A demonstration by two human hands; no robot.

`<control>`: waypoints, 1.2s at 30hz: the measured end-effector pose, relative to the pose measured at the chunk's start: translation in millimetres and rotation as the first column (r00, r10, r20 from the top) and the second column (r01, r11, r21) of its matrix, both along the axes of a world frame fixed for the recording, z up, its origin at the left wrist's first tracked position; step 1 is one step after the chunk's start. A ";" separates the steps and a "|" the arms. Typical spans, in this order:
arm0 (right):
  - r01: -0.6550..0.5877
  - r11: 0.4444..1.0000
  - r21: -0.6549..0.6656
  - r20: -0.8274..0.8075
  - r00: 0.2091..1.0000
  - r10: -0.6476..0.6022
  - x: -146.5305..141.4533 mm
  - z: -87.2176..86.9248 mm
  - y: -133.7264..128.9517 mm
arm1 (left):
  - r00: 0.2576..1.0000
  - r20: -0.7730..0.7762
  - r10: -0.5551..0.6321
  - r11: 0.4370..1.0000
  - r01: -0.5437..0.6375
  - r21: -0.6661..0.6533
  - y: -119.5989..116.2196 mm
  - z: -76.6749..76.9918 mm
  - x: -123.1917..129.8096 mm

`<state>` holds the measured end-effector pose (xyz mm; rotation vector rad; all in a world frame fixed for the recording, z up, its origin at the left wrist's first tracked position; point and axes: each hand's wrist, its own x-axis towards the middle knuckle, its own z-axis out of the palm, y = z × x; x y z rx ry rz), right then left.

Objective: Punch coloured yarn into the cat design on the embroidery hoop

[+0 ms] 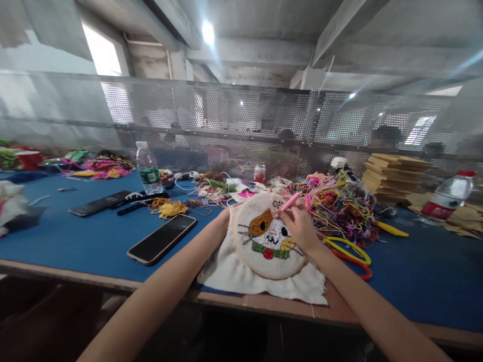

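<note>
A round wooden embroidery hoop (269, 276) holds stretched cream cloth (230, 274) at the table's front edge. On the cloth is a cat face in orange, white, green and yellow yarn, with a red flower on the green collar. Drawn marks show near its top. My right hand (302, 229) is closed around a pink punch needle (290, 202), its tip against the cloth near the cat's upper right. My left hand (223, 221) reaches behind the hoop's left side, its fingers hidden by hoop and cloth.
Left of the hoop lie a phone (163, 239), yellow yarn (168, 207) and a water bottle (148, 171). To its right are scissors (349, 251) and a tangled yarn heap (335, 201). Stacked brown envelopes (392, 176) and a large bottle (447, 198) stand farther right, before a perforated screen (226, 110).
</note>
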<state>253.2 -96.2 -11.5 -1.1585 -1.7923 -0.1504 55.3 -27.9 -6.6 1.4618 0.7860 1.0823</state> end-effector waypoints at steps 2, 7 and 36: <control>0.022 1.000 -0.002 0.024 0.999 -0.022 -0.1 0.1 -0.1 | 0.998 -0.027 -0.057 0.998 0.057 -0.033 6.8 6.7 -1.0; 0.033 0.999 0.011 0.094 0.995 -0.034 3.1 -0.8 3.6 | 0.977 -0.205 -0.055 0.985 0.087 0.152 6.6 8.9 8.2; -0.052 0.993 0.102 -0.099 0.993 0.062 12.1 11.6 -11.8 | 0.969 -0.203 -0.139 0.936 0.196 0.292 -6.8 25.3 5.7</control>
